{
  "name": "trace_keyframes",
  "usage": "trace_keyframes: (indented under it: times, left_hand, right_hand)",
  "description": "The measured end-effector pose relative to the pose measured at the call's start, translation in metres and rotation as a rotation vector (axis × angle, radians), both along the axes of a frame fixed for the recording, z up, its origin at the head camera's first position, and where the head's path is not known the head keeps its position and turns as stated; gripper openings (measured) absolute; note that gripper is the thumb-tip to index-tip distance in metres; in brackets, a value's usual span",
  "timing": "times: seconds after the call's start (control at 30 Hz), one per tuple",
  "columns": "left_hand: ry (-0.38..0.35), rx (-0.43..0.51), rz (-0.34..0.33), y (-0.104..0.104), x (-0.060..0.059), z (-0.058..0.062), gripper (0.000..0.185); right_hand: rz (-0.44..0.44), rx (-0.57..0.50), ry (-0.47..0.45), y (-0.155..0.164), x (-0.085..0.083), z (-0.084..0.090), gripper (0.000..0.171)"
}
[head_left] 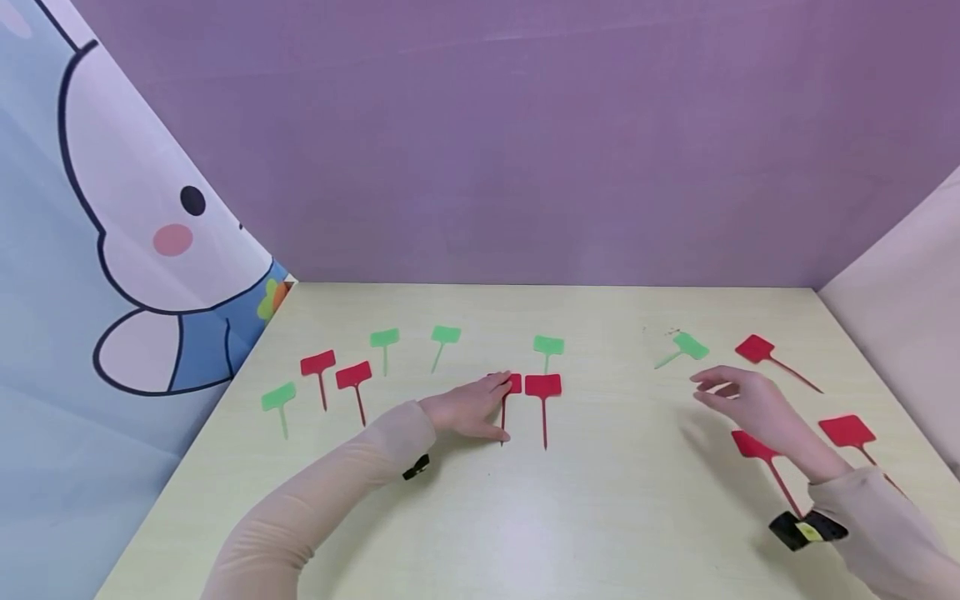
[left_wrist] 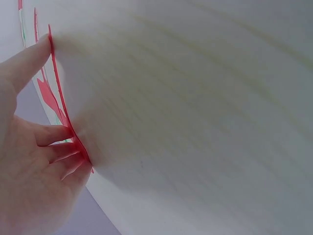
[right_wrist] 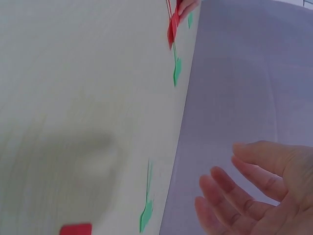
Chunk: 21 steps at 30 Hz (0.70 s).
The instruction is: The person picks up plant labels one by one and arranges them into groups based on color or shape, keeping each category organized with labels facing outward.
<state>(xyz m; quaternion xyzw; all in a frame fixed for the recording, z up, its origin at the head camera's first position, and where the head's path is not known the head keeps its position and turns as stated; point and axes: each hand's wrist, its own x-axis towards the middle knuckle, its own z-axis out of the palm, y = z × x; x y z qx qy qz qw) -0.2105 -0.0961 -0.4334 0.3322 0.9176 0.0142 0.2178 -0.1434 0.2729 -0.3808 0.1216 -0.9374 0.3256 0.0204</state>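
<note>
My left hand (head_left: 471, 407) rests on a red T-shaped plant label (head_left: 515, 383) in the middle of the table. In the left wrist view, the thumb touches the end of this label's stem (left_wrist: 57, 81) and the fingertips press along its head, partly hiding it. Just right of it lies another red plant label (head_left: 543, 386), with a green plant label (head_left: 548, 345) behind. Over the table's right side hovers my right hand (head_left: 753, 408), fingers loosely bent and holding nothing. A green plant label (head_left: 690, 345) lies beyond its fingertips, and a red one (head_left: 752, 445) lies partly behind the wrist.
To the left lie more labels, red (head_left: 318, 362) and green (head_left: 279, 396). Farther right are two red labels, one at the back (head_left: 755, 348) and one nearer (head_left: 847, 431). A purple backdrop (head_left: 525, 150) borders the table's (head_left: 570, 525) far edge; printed cloth (head_left: 45, 433) hangs left.
</note>
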Motion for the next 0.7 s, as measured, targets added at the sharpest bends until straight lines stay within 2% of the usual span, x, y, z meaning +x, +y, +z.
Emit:
trace_keyframes:
  times: [0.27,0.53,0.7]
  left_hand:
    - [-0.008,-0.004,0.005,0.001,0.001,0.001,0.091]
    - [-0.010,-0.006,0.009,0.000,0.001,0.002,0.090]
    - [-0.014,-0.002,0.013,0.000,0.002,0.002,0.091]
  right_hand:
    - [-0.054,0.008,0.006,0.024,0.012,-0.006,0.027]
    - [-0.119,0.048,-0.036,0.039,0.023,-0.012,0.033]
    - [-0.156,0.060,-0.097,0.047,0.028,-0.020,0.037]
